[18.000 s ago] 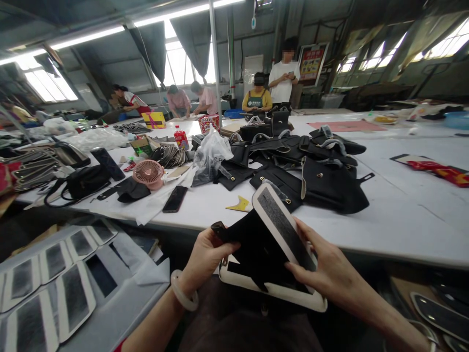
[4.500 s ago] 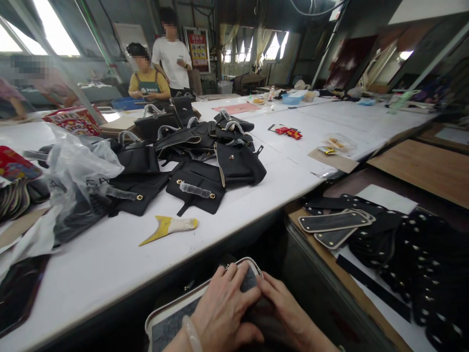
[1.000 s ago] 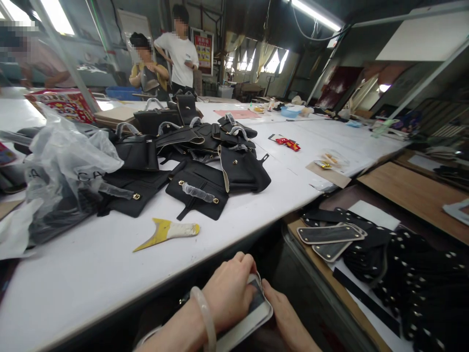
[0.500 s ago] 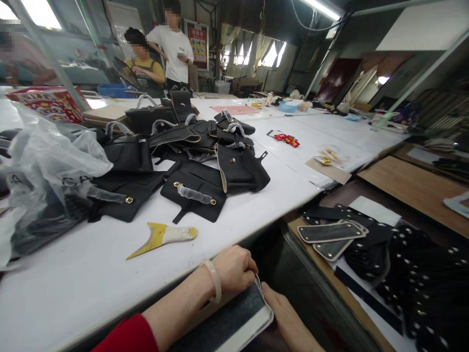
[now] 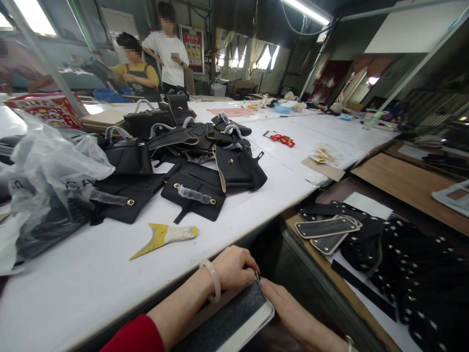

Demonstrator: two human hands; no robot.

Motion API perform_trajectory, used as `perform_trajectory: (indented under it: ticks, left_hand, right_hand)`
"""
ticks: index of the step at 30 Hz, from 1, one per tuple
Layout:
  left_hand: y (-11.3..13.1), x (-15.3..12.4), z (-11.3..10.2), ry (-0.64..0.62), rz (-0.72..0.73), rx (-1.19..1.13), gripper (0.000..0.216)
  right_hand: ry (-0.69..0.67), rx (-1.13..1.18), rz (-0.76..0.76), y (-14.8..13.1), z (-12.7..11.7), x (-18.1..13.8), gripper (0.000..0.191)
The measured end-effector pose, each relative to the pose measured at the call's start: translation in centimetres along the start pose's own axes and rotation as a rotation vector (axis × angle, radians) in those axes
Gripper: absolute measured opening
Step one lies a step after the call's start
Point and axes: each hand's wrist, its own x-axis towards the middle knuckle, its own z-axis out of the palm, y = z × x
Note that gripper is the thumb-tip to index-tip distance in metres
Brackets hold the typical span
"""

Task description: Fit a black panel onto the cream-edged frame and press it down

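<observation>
A flat panel with a pale border and a dark grey felt face (image 5: 234,315) lies in my lap below the table edge. My left hand (image 5: 234,266), with a pale bangle on the wrist, is curled with fingers closed over the panel's far corner. My right hand (image 5: 293,315) lies beside it with fingers stretched out flat, touching the panel's right end. A yellow and white scraper tool (image 5: 164,237) rests on the white table (image 5: 274,188) just beyond my left hand.
A heap of black leather bag parts (image 5: 198,156) and a clear plastic bag (image 5: 51,171) cover the table's left. Stacked black studded pieces and oval panels (image 5: 330,230) sit on a low wooden bench at right. Two people (image 5: 154,58) stand at the far side.
My view has shifted slightly. My left hand stays curled on the panel's corner; my right hand has stretched a little further along the panel's right end.
</observation>
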Motion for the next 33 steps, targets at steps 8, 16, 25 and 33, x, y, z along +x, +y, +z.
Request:
perform_trajectory:
  ticks: [8, 16, 25, 33]
  left_hand:
    - [-0.4, 0.5, 0.1, -0.018, -0.007, -0.034, 0.034]
    - [0.5, -4.3, -4.0, 0.096, -0.177, -0.104, 0.036]
    - [1.6, -19.6, 3.3, 1.013, -0.567, -0.789, 0.047]
    - [2.1, -20.9, 8.7, 1.097, -0.624, -1.134, 0.060]
  right_hand:
    - [0.017, -0.348, 0.024, -1.0, -0.3, 1.0, 0.062]
    - [0.032, -0.199, 0.022, 0.5, -0.3, 1.4, 0.075]
    - [0.033, 0.125, 0.090, 2.5, -0.8, 0.7, 0.073]
    - [0.119, 0.042, -0.027, 3.6, -1.0, 1.8, 0.073]
